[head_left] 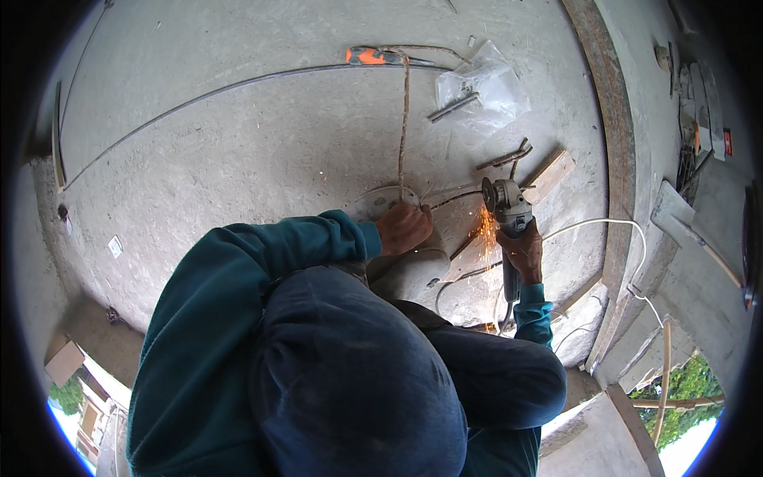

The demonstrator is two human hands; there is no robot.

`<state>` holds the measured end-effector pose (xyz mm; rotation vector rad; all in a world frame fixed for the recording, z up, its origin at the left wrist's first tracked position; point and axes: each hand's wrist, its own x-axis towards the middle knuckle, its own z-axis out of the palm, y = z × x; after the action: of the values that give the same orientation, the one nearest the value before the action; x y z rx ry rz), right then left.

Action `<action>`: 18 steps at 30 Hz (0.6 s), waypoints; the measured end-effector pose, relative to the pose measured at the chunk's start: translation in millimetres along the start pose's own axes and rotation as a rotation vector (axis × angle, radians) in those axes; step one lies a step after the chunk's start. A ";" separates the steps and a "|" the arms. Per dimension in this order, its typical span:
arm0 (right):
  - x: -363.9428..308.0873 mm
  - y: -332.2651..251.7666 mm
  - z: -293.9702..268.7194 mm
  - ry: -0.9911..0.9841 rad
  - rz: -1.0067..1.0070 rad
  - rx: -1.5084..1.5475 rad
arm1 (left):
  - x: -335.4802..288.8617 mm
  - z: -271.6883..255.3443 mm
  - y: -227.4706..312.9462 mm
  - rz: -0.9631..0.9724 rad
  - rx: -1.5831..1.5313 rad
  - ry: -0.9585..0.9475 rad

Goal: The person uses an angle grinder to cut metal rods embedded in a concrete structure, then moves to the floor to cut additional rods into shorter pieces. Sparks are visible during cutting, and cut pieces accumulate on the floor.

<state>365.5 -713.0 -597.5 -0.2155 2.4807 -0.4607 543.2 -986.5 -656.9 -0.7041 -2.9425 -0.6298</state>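
Left hand (404,227) is clamped on a rusty rod (404,119), right hand (521,250) gripping a sparking grinder (511,208), wood block (551,176) crowding it, plastic bag (501,86) and orange-handled tool (366,56) beyond.

The teal-sleeved left arm (262,253) bends inward, its bare left hand (404,229) clenched; the bare right hand (526,251) grips, its teal-sleeved forearm (533,315) pointing forward.

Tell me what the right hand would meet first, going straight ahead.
Beyond the angle grinder it holds, the right hand would probably meet the short rebar pieces first, though depth is unclear.
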 end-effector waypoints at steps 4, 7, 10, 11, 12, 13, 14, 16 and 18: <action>7.6 4.3 2.2 0.008 0.009 0.007 | 9.7 -14.7 -6.9 -0.027 -0.044 -0.103; 9.5 5.3 3.7 0.024 -0.008 -0.039 | 8.2 -7.7 -5.6 -0.049 -0.035 -0.099; 8.9 4.9 4.2 0.023 -0.031 0.005 | 10.0 -8.9 -3.9 -0.086 -0.038 -0.173; 8.5 5.2 4.8 0.020 -0.044 0.042 | 12.3 -8.4 -1.3 -0.116 -0.041 -0.242; 8.9 6.7 5.6 0.022 -0.031 0.016 | 13.3 -8.3 0.0 -0.146 -0.045 -0.312; 9.6 10.2 5.7 0.027 -0.016 -0.009 | 14.8 -11.5 -0.6 -0.139 -0.038 -0.295; 10.2 14.9 5.9 0.032 -0.010 -0.038 | 16.4 -16.3 -1.3 -0.131 -0.032 -0.279; 11.7 19.8 5.8 0.038 -0.009 -0.098 | 15.4 -15.9 -2.8 -0.095 -0.015 -0.208; 11.4 21.7 4.5 0.028 -0.020 -0.075 | 8.3 -5.0 -5.6 -0.035 0.008 -0.101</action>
<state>358.0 -697.0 -615.1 -0.2657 2.5275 -0.3810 533.0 -989.5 -653.3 -0.7056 -3.0536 -0.6029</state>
